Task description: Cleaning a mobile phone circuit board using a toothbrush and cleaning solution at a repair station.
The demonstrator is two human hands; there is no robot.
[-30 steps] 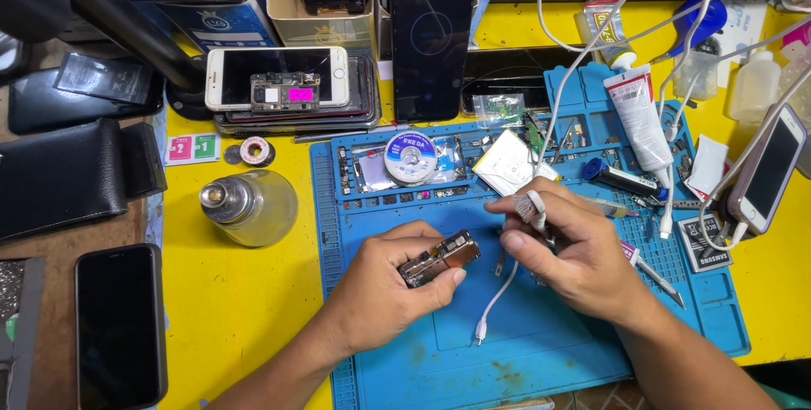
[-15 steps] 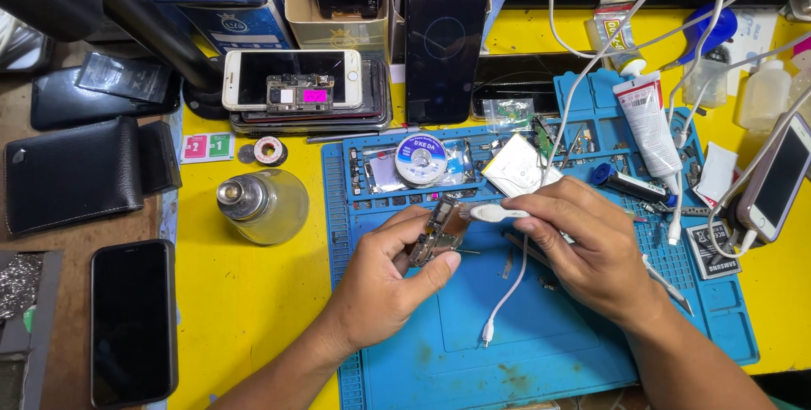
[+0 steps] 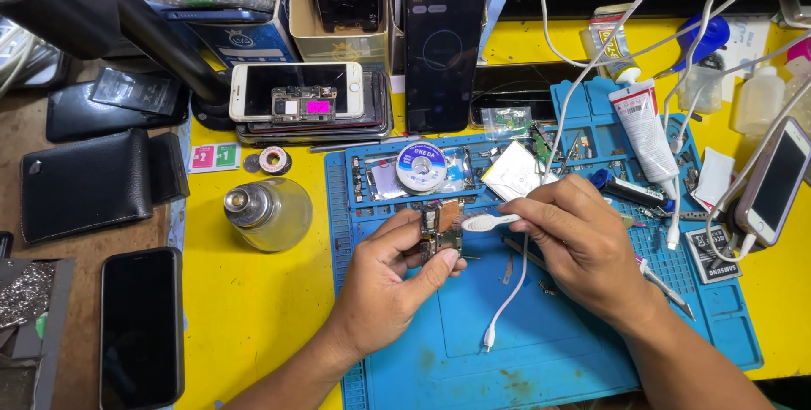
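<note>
My left hand (image 3: 384,287) pinches a small phone circuit board (image 3: 441,230) upright over the blue work mat (image 3: 549,351). In my right hand (image 3: 579,245) is a white toothbrush (image 3: 488,222), its head touching the board's right edge. A loose white cable (image 3: 507,300) trails down the mat between my hands, its plug end near the mat's middle.
A glass liquid dispenser bottle (image 3: 269,211) stands left of the mat. Behind it lies a stack of phones (image 3: 308,102); a dark phone (image 3: 443,51) leans upright. A solder-wick reel (image 3: 421,166), a white tube (image 3: 644,127), tweezers (image 3: 667,287) and small parts crowd the mat's back. Black wallet (image 3: 89,182) and phone (image 3: 139,325) at left.
The board was turned from lying flat in my left hand to standing upright. My right hand brought the white toothbrush up against it. The camera view shifted slightly.
</note>
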